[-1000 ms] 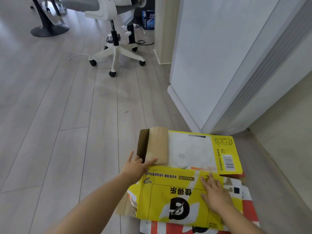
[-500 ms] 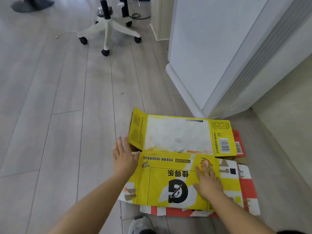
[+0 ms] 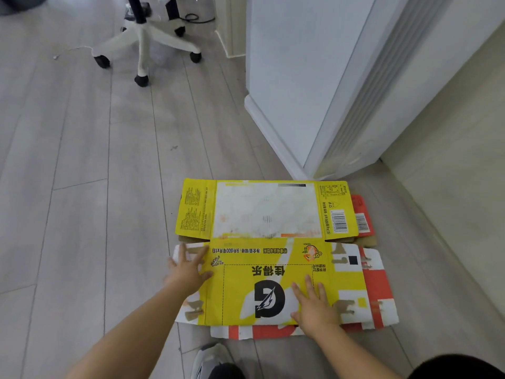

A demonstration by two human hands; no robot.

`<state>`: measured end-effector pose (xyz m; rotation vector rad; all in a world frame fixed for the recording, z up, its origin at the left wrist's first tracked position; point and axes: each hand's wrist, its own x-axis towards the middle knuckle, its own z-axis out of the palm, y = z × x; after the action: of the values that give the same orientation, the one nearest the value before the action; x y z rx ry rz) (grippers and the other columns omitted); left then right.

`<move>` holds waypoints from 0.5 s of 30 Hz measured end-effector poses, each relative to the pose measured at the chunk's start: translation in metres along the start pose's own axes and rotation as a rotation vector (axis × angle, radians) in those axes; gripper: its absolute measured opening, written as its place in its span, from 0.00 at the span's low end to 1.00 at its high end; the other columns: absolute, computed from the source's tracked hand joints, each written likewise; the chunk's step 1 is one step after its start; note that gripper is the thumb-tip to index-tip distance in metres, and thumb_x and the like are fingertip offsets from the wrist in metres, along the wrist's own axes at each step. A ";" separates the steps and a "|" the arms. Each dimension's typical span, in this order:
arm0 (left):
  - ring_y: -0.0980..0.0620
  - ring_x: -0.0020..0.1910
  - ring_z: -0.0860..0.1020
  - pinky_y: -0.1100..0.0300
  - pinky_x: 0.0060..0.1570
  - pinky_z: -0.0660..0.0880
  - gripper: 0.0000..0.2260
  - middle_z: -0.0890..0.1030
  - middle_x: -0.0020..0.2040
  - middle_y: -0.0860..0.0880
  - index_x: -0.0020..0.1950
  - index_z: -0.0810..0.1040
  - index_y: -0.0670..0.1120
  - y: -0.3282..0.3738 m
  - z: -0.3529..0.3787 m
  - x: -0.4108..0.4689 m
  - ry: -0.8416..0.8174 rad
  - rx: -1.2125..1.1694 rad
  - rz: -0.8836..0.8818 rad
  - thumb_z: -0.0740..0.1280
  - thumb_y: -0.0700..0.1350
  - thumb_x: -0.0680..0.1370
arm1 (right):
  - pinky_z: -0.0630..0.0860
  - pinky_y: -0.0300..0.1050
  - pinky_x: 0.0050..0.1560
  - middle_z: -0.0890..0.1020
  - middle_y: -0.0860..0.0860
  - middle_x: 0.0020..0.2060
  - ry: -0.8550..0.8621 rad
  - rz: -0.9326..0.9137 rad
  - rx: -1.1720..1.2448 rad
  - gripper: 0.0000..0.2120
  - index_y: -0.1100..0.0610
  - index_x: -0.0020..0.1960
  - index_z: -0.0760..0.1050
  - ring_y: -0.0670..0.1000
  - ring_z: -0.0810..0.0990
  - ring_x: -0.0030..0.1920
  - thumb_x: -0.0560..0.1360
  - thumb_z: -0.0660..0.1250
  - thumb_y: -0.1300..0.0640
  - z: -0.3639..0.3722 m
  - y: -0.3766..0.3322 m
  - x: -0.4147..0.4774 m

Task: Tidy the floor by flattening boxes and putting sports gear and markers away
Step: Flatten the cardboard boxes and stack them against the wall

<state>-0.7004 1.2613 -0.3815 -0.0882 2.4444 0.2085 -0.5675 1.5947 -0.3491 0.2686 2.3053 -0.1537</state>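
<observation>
Cardboard lies flat: your left hand point(image 3: 188, 272) and right hand point(image 3: 314, 307), fingers spread, press the glossy yellow box point(image 3: 262, 242) onto wood-plank floor point(image 3: 82, 187).

Soft, even daylight fills the scene, bright without harsh glare; the pale floor point(image 3: 82, 187) carries a faint sheen at upper left, and shadows are weak, only a thin dark edge under the box point(image 3: 262, 269) and below the chair base point(image 3: 142, 47). Wide-angle distortion bends the floorboards and the white panel point(image 3: 300, 77) outward toward the edges. The left hand point(image 3: 188, 272) is slightly motion-blurred, while the box print reads sharp.
</observation>
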 end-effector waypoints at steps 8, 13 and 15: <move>0.36 0.67 0.71 0.49 0.65 0.71 0.41 0.46 0.78 0.40 0.77 0.47 0.69 0.017 0.010 -0.019 0.044 -0.169 -0.022 0.69 0.68 0.72 | 0.69 0.63 0.66 0.38 0.50 0.78 0.107 0.195 0.225 0.32 0.39 0.77 0.43 0.64 0.46 0.76 0.79 0.55 0.38 0.015 0.009 -0.017; 0.35 0.65 0.73 0.48 0.65 0.72 0.39 0.45 0.78 0.38 0.77 0.45 0.69 0.055 0.024 -0.037 -0.001 -0.157 0.066 0.67 0.65 0.75 | 0.71 0.59 0.64 0.45 0.55 0.78 0.142 0.296 0.316 0.31 0.44 0.78 0.47 0.64 0.55 0.75 0.79 0.55 0.39 0.007 0.034 -0.023; 0.36 0.64 0.74 0.50 0.64 0.72 0.38 0.45 0.78 0.37 0.78 0.45 0.67 0.064 0.027 -0.039 -0.035 -0.151 0.060 0.66 0.64 0.76 | 0.73 0.55 0.60 0.57 0.58 0.75 0.208 0.356 0.384 0.27 0.46 0.76 0.57 0.62 0.66 0.70 0.79 0.57 0.41 0.008 0.040 -0.026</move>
<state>-0.6614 1.3297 -0.3691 -0.0774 2.3954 0.4178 -0.5350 1.6285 -0.3367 0.9204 2.3741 -0.4033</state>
